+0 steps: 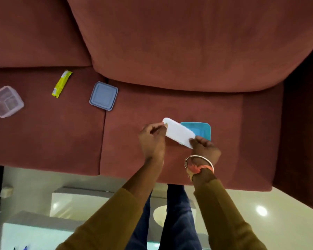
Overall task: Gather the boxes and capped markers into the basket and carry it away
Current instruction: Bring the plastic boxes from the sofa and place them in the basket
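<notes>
Pinching a white lid (179, 135) at both ends, right of centre: left hand (153, 136) curled on the upper-left end, right hand (204, 147) curled on the lower-right. Held with long axis upper left to lower right, overlapping a turquoise box (203, 129) on the sofa seat (143, 109). Further left, well apart: blue-grey box (103, 96), clear box (6, 101).

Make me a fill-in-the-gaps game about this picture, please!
1. The left hand and right hand both pinch a ____ lid over the turquoise box.
2. The long wrapper on the sofa is ____.
3. The metal bangle sits on the ____ wrist.
Missing words: white; yellow; right.
</notes>
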